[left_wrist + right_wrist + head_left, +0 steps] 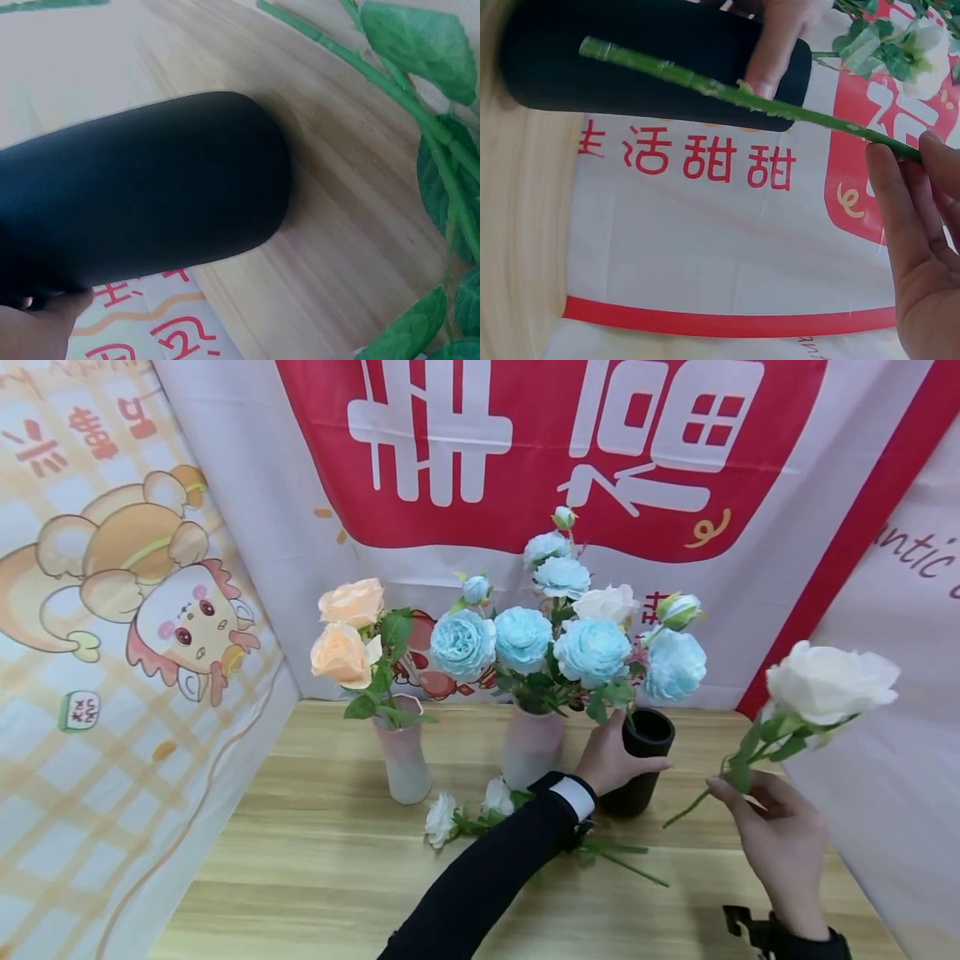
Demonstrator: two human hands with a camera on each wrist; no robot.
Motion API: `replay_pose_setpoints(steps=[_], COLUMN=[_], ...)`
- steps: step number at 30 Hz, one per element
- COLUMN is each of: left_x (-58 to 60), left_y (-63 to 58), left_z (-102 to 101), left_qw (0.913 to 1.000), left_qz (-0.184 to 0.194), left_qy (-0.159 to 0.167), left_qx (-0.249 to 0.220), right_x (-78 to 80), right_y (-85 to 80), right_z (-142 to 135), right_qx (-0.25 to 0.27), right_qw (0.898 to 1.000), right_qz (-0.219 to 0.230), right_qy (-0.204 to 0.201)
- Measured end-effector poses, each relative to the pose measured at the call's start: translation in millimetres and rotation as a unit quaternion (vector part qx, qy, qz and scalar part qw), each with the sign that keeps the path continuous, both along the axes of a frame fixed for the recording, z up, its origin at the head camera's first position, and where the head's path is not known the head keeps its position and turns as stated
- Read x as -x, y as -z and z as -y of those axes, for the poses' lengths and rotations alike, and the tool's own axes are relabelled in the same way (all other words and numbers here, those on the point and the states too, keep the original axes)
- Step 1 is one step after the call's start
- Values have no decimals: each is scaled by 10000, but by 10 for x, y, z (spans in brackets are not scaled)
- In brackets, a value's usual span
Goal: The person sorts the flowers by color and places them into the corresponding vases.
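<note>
My left hand (611, 762) grips the upper part of a black vase (633, 795), which stands on the wooden table at the right; its thumb lies across the near side below the rim. In the left wrist view, the vase's dark body (165, 187) fills the left half. To the right of the vase, my right hand (783, 839) pinches the stem of a white rose (828, 683) between thumb and fingers. The bloom tilts up to the right, and the green stem (675, 73) crosses in front of the vase in the right wrist view.
A pink-and-white vase (534, 747) of blue flowers stands left of the black one. Farther left, another pink-and-white vase (405, 764) holds peach roses (345, 652). White flowers (441, 820) lie on the table (315, 877) beneath my left forearm. A printed cloth (247, 527) hangs behind.
</note>
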State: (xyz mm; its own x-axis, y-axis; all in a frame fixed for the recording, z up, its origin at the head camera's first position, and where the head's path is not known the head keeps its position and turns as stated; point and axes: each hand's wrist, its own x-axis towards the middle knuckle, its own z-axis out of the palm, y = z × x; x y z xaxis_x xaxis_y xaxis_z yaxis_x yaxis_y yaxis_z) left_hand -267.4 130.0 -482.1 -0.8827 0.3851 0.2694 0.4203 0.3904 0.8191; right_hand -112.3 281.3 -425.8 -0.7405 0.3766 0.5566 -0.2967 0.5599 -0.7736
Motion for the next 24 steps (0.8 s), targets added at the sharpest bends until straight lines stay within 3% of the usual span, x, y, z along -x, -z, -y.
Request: replay_pose_setpoints(steps=[2,5,8,12,16,24], left_x=[18,37,54,65,62,39], left_y=[13,9,0,15,16,-16], left_z=[12,41,57,70,55,63], left_qw=[9998,9992,9986,9968,9951,9953], left_qz=[-21,-72,-160,-313,-440,-295], left_qy=[-115,-147,-126,-232,-295,-339], left_qx=[165,358,481,691,833,858], right_x=[8,5,1,43,108,247], right_y=[-31,-91,-164,-252,-330,-374], right_z=[-8,-42,-86,-114,-131,-93], right_qx=[529,1353,2355,3143,3346,3224], right_qw=[9985,9903,9677,9378,9275,9252], right_qz=[96,-141,-692,-1266,-1576,-1993], right_qy=[-90,-267,-573,-756,-537,-155])
